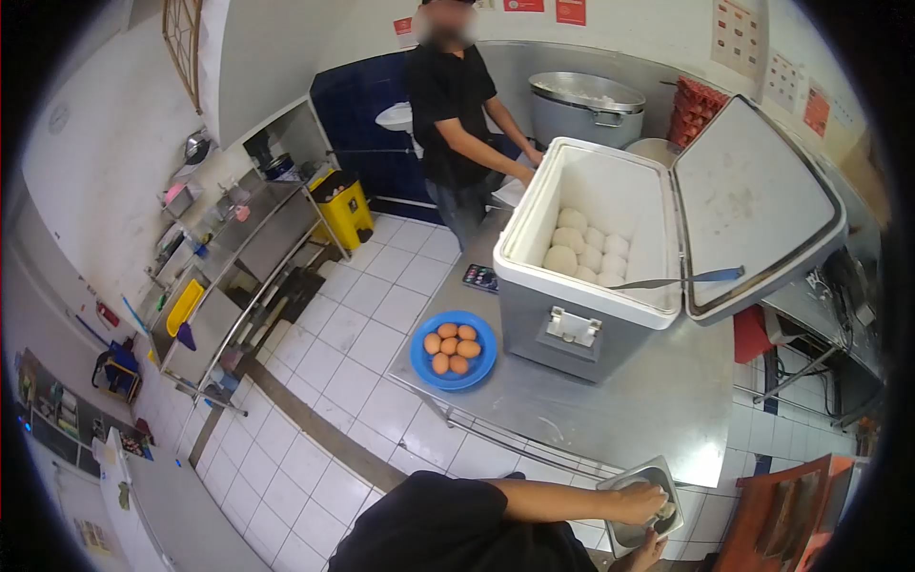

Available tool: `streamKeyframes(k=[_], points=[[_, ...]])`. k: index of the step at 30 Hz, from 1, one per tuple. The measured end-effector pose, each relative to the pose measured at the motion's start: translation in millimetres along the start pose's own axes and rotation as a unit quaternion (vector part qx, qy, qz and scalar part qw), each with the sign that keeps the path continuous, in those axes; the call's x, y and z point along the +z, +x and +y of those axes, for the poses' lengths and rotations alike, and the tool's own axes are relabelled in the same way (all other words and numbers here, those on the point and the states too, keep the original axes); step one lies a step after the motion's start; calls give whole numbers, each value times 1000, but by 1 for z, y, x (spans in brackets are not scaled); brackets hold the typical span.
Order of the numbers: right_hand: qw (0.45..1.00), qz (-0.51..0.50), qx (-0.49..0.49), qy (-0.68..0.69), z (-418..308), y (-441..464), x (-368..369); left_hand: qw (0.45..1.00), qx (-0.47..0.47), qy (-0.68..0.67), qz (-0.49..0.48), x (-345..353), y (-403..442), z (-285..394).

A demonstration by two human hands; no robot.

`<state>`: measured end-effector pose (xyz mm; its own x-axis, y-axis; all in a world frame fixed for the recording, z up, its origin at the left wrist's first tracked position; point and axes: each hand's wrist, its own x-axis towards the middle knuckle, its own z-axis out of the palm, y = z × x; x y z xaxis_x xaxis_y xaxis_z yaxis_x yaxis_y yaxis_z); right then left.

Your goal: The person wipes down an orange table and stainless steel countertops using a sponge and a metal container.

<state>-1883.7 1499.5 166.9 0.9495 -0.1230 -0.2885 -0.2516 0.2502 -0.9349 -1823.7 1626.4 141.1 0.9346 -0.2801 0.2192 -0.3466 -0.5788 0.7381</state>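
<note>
At the bottom right, a rectangular steel pan [675,472] stands beside the table corner. My left hand [637,502] reaches into it, fingers closed around something small and pale that I cannot make out. Lower down, my right hand [650,550] grips the pan's near edge; part of it is cut off by the frame. An open grey cooler [529,319] on the steel table holds several round, whitish balls [588,250], perhaps dough. Across its rim lies a long flat tool with a blue handle [717,275]. A blue bowl [426,372] contains several brown eggs [451,345].
Another person [453,114] stands behind the steel table [610,410], hands near the cooler. A phone [480,277] lies beside the bowl. A large pot [586,114] and red stacked trays [696,110] are behind. An orange-red unit [796,505] stands right of the pan.
</note>
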Motion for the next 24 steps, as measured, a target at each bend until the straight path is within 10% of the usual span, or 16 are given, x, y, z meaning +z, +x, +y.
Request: streamKeyframes(k=[5,10,17,20,24], points=[[984,26,4,-175,-8,-7,0,994,-65,-76,-47,-32,5,12],[999,26,16,-32,25,6,-21,992,-102,-54,-59,-63,-8,25],[982,23,-27,-187,7,-13,7,982,-157,-40,-95,-76,-9,33],[984,23,-1,-174,21,-1,-1,999,-20,19,-22,-44,-7,6],[999,16,15,-33,32,13,-8,971,-131,-163,-115,-28,0,-10]])
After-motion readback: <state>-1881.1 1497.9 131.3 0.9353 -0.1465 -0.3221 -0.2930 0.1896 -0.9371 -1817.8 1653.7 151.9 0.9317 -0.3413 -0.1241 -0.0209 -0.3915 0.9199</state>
